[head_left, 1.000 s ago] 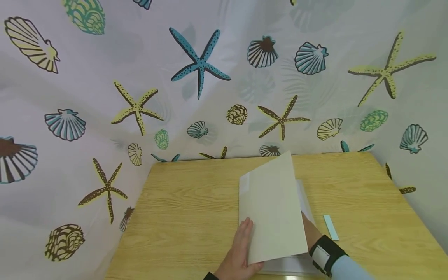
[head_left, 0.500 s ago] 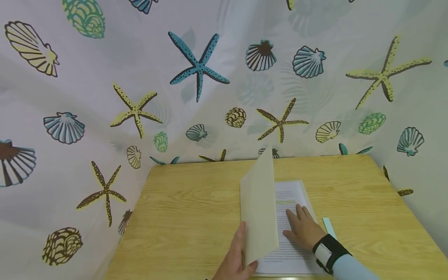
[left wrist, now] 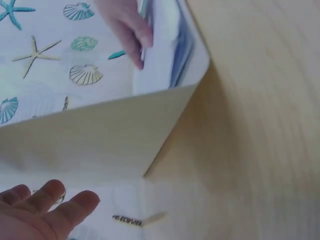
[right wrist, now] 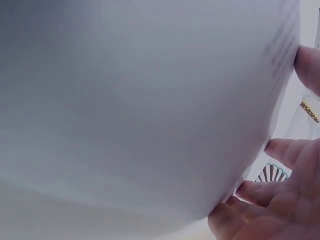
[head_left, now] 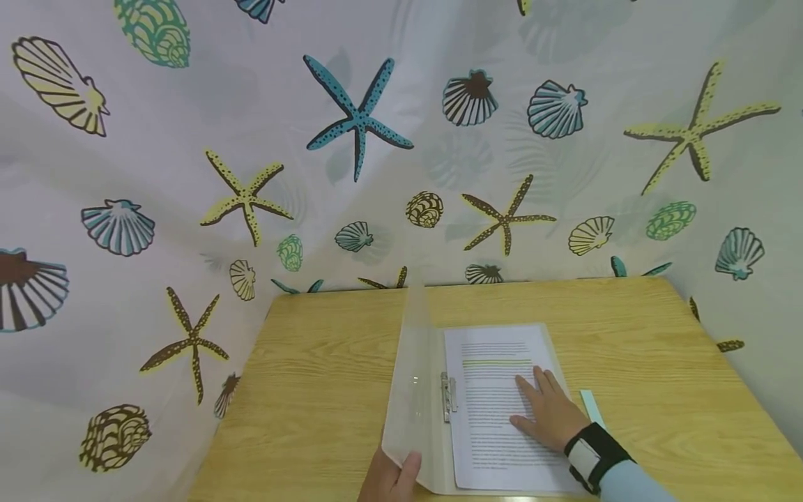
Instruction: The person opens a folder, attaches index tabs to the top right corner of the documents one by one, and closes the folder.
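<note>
A cream file folder (head_left: pixel 439 446) lies opened on the table, its cover (head_left: pixel 410 390) raised at the left. Inside, printed sheets (head_left: pixel 486 432) with one yellow highlighted line lie beside a metal clip (head_left: pixel 447 397) at the spine. My left hand (head_left: pixel 389 477) holds the cover by its near edge, thumb on the inner face and fingers behind. The left wrist view shows those fingers (left wrist: pixel 70 210) extended near the outer face. My right hand (head_left: pixel 552 415) rests on the right part of the top sheet with spread fingers; the right wrist view has its fingertips (right wrist: pixel 222 215) against the paper.
A pale blue strip (head_left: pixel 592 406) lies on the wooden table (head_left: pixel 314 397), just right of the folder and partly behind the right wrist. A white curtain (head_left: pixel 389 237) printed with shells and starfish hangs along the back and sides.
The left hand has swung the cover leftward, from leaning over the sheets to past upright, baring the printed page and clip. The right hand, earlier behind the cover, has stayed on the sheets.
</note>
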`<state>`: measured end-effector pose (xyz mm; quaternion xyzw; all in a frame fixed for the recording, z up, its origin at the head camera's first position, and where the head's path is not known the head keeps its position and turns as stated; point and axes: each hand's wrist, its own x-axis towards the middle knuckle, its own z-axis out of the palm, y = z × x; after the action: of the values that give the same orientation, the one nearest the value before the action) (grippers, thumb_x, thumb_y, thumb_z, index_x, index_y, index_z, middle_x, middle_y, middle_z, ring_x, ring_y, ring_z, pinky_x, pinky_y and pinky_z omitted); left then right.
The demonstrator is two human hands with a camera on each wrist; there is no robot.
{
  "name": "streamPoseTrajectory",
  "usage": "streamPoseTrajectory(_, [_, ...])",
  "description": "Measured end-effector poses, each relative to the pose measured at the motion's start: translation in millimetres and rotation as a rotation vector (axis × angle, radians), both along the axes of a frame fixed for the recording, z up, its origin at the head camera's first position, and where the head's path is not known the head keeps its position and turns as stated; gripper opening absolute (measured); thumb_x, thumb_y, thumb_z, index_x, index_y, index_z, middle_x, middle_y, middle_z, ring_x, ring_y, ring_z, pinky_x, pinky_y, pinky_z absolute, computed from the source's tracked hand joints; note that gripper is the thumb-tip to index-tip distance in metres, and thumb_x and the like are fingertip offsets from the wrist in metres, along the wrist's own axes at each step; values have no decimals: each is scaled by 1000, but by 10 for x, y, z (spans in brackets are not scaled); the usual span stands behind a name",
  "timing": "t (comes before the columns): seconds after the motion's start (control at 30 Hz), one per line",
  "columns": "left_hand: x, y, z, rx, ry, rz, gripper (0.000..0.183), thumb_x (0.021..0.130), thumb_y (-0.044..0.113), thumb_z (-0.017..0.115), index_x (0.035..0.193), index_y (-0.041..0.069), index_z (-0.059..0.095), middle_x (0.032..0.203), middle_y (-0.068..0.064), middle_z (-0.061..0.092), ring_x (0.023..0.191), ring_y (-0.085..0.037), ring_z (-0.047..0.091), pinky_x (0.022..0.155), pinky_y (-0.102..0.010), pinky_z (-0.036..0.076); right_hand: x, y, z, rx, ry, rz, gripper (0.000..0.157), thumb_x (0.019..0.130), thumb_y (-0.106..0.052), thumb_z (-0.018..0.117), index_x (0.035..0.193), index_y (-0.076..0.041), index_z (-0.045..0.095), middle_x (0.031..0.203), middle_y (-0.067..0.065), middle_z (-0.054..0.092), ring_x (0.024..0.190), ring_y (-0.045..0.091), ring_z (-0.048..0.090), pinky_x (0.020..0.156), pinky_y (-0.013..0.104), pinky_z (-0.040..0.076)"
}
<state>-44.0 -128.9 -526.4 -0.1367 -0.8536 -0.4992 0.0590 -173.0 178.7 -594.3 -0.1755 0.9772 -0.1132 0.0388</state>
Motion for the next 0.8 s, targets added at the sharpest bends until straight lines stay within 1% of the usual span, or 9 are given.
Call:
streamPoseTrajectory(0.1, [42,-90,87,-35,-12,85,24,102,13,42,124,4,50,113,-6,62,106,-15,58,89,-36,48,29,24,7,-7,-12,-6,87,79,-60,67,141,-4,46,147,36,26,135,54,23,102,62,30])
streamPoseTrajectory(0.17, [50,-141,115,-18,4,154,25,102,11,42,124,4,51,114,-4,62,106,-14,58,91,-36,48,56,34,26,-20,-25,-10,89,78,-62,67,142,-4,45,147,36,25,135,54,21,101,63,30])
streamPoseTrajectory(0.23, [53,-192,121,-8,51,236,26,101,7,43,126,4,51,115,-3,62,108,-14,58,93,-34,47,75,44,44,-40,-37,-9,91,76,-63,68,142,-4,45,147,36,25,135,55,21,100,64,30])
streamPoseTrajectory(0.37, [69,-311,107,54,112,348,28,98,1,44,125,-1,51,114,-7,63,109,-9,57,93,-23,44,80,72,46,-61,-69,-16,95,75,-66,67,143,-4,44,148,36,22,135,55,18,100,66,29])
streamPoseTrajectory(0.4, [72,-347,100,80,122,358,30,98,-1,43,127,-3,50,118,-10,61,112,-8,55,95,-21,42,75,83,37,-58,-74,-19,95,75,-66,66,143,-4,43,149,36,22,136,55,18,100,66,29])
streamPoseTrajectory(0.47, [63,-431,96,172,115,329,41,99,-2,39,140,-2,39,132,-14,54,122,-7,49,99,-16,36,67,106,25,-53,-75,-25,96,75,-67,66,143,-4,43,149,35,21,136,54,17,101,66,28])
streamPoseTrajectory(0.6, [27,-606,73,314,104,276,61,102,-1,32,155,14,7,154,-14,29,136,-9,34,105,-16,28,65,140,33,-56,-60,-26,97,73,-68,67,142,-4,44,149,35,22,135,54,19,101,65,27])
streamPoseTrajectory(0.67, [17,-684,48,331,109,295,63,102,1,32,156,18,3,152,-14,30,132,-9,40,102,-15,32,69,148,45,-60,-53,-21,97,72,-68,67,142,-3,45,148,35,23,135,55,20,101,66,27])
streamPoseTrajectory(0.8, [26,-810,-23,298,133,371,64,101,0,35,155,14,5,145,-14,36,123,-8,46,96,-14,37,75,158,58,-53,-49,-16,97,72,-67,68,141,-3,46,148,35,24,134,55,21,101,65,28])
